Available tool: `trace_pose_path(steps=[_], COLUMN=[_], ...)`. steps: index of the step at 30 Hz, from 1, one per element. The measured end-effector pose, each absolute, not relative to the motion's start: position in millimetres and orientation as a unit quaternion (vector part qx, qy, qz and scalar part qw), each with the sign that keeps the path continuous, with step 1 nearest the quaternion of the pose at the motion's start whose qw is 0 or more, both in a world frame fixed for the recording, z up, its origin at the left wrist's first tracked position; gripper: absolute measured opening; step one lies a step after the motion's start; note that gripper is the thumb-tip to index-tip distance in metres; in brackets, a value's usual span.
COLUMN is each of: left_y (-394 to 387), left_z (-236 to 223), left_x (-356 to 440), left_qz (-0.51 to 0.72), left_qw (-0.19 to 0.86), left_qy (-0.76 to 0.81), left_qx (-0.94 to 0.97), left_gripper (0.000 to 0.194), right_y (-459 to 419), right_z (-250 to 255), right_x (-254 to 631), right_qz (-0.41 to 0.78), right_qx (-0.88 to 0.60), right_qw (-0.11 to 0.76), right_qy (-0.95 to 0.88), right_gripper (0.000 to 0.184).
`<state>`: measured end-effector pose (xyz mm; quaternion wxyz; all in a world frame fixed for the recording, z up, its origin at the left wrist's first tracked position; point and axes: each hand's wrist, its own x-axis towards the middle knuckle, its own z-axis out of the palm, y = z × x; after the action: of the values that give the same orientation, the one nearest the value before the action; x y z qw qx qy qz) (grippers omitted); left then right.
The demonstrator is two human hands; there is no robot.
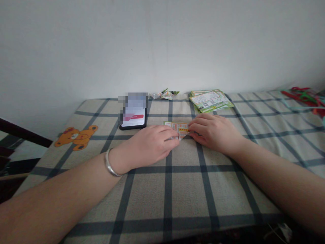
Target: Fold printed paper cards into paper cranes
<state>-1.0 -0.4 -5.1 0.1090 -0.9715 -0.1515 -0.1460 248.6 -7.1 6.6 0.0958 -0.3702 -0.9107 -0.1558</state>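
A small printed paper slip [177,128], orange and white, lies on the checked cloth between my two hands. My left hand [149,144], with a silver bangle at the wrist, rests on the slip's left part with fingers curled and pressed onto it. My right hand [214,132] pinches the slip's right edge with bunched fingertips. Much of the slip is hidden under the fingers.
A phone [133,117] with a lit screen lies beyond my left hand. A stack of green printed slips [210,100] sits behind my right hand, a crumpled folded paper [165,94] near the wall. Coloured cords [306,96] lie far right. A bear print [76,137] marks the cloth [182,189].
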Motion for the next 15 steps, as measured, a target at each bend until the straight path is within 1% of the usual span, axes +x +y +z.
trace_pose_path(steps=[5, 10, 15], left_y=[-2.3, -3.4, -4.9], left_z=[-4.7, -5.9, -8.9], left_x=[0.1, 0.2, 0.7], left_qz=[-0.138, -0.151, -0.157], left_qw=[0.117, 0.119, 0.075], left_qy=[-0.162, -0.169, -0.204], left_qx=[-0.970, -0.967, -0.963], left_gripper=[0.020, 0.018, 0.019], right_y=[-0.7, 1.8, 1.3], right_z=[5.1, 5.1, 6.0], right_x=[249.9, 249.9, 249.1], right_qz=[-0.146, -0.176, -0.207], right_qx=[-0.370, -0.354, -0.343], right_qw=[0.092, 0.075, 0.076], right_qy=[-0.913, -0.915, -0.913], right_gripper=[0.024, 0.022, 0.021])
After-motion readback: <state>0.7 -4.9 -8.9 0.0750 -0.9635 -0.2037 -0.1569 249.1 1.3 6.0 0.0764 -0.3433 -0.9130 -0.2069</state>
